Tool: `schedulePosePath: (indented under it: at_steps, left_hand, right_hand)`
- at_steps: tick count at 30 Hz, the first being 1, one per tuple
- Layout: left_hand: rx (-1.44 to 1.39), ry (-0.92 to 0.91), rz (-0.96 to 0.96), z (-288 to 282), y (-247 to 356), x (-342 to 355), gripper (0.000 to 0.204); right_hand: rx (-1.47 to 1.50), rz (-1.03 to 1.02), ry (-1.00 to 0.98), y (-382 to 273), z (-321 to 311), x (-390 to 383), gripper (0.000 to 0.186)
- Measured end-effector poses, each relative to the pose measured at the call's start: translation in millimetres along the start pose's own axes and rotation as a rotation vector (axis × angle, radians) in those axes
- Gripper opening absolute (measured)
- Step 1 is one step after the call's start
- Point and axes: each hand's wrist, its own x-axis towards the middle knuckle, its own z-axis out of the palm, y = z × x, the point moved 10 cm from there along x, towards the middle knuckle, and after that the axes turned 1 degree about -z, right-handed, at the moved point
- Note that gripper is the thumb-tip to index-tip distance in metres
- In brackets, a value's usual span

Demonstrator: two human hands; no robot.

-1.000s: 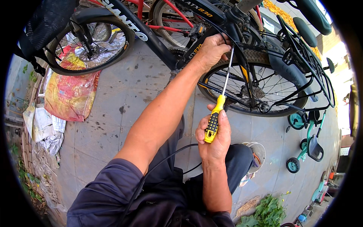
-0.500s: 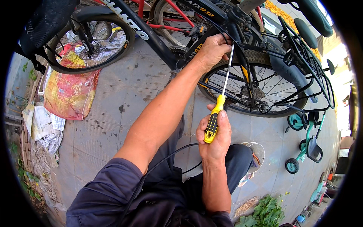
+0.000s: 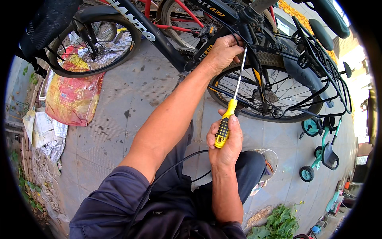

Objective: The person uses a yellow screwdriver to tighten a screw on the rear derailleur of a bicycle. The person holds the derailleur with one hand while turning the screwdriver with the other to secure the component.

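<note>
A screwdriver with a yellow and black handle lies in my right hand, which is closed around it. Its long metal shaft slants up to the frame of a black bicycle, ending near the seat tube above the rear wheel. My left hand is beside that spot, its fingers bent together against the frame next to a thin black cable. What those fingertips pinch is hidden by the hand and the frame. The screwdriver's tip is too small to make out.
A red bicycle stands behind the black one. A white bucket with items inside stands by my right knee. Farther right is a teal child's tricycle. At left lie a red and yellow sack and crumpled white sheets; green leaves grow at lower right.
The screwdriver and my right hand have shifted very slightly upward. My left hand keeps its place at the bicycle frame.
</note>
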Motion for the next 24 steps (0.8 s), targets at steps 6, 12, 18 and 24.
schedulePosePath:
  at_steps: [6,12,18,24]
  left_hand:
    - [0.004,-0.009,0.001,-0.9,-1.5,0.7,0.024]
    - [-0.011,-0.013,0.012,0.1,-1.4,0.7,0.024]
    - [-0.010,-0.007,0.016,0.7,2.6,-1.3,0.024]
    - [-0.013,-0.013,0.027,0.1,-1.2,0.7,0.023]
  right_hand:
    - [0.006,-0.005,0.019,1.4,-1.6,-0.3,0.033]
    - [0.011,-0.003,0.016,3.3,-2.6,0.5,0.033]
    - [0.258,0.108,-0.113,9.2,9.3,-0.9,0.039]
    - [0.432,0.210,-0.210,10.7,23.0,-4.6,0.042]
